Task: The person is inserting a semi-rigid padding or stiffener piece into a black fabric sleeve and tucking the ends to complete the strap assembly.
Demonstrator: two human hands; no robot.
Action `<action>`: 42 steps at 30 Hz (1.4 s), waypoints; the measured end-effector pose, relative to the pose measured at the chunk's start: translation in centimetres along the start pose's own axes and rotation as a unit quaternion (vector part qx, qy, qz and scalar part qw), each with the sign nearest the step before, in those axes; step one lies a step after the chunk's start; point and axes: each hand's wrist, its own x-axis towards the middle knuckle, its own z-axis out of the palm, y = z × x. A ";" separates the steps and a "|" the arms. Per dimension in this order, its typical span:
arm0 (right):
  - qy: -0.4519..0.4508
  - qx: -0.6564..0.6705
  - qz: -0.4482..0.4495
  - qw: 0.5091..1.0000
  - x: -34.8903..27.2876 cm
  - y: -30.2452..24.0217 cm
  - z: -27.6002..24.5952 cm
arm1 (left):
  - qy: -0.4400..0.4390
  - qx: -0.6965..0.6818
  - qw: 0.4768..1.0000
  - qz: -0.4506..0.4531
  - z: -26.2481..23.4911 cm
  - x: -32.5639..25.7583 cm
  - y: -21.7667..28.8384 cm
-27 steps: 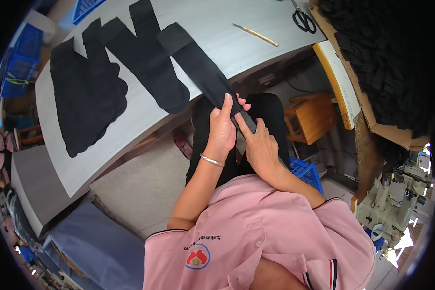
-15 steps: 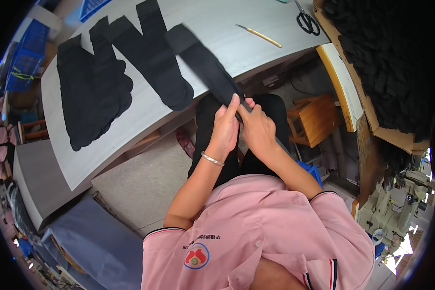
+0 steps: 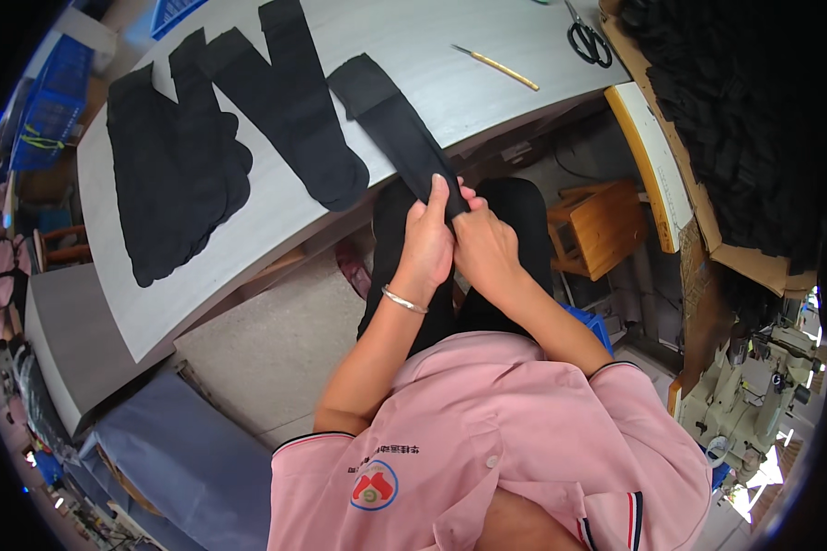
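One long black sock (image 3: 397, 124) stretches from my hands up over the near edge of the table, its wide cuff lying on the top. My left hand (image 3: 429, 241) grips its lower end, thumb pointing up along the fabric. Close against it, my right hand (image 3: 483, 243) is closed on the same end, where the fingers hide the toe. To the left on the table lie a pair of black socks (image 3: 289, 115) spread in a V and an overlapping pile of black socks (image 3: 164, 174).
A thin pointed tool with a yellow handle (image 3: 498, 69) and black-handled scissors (image 3: 589, 44) lie on the pale table (image 3: 413, 37). At the right stands a cardboard box (image 3: 753, 264) full of black socks. A wooden stool (image 3: 599, 230) is under the table; a sewing machine (image 3: 753, 395) stands at lower right.
The held sock's cuff has shifted slightly right and down on the table. My right hand has moved a little left and down, closer to my left hand.
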 end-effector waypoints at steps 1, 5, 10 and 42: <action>0.023 -0.008 -0.013 1.000 -1.0 -0.3 -0.8 | -0.002 0.005 1.000 0.001 -0.3 -0.1 -0.2; 0.033 -0.020 -0.005 0.999 -4.8 -0.2 -1.1 | 0.013 0.029 0.999 0.009 -0.3 -0.2 -0.1; 0.007 -0.061 0.013 0.998 -1.2 -0.3 0.1 | -0.012 0.056 0.998 0.039 -0.6 0.1 -0.8; 0.059 -0.120 0.073 0.988 -2.2 -1.6 0.6 | -0.035 0.042 0.998 0.040 -1.4 0.3 -0.9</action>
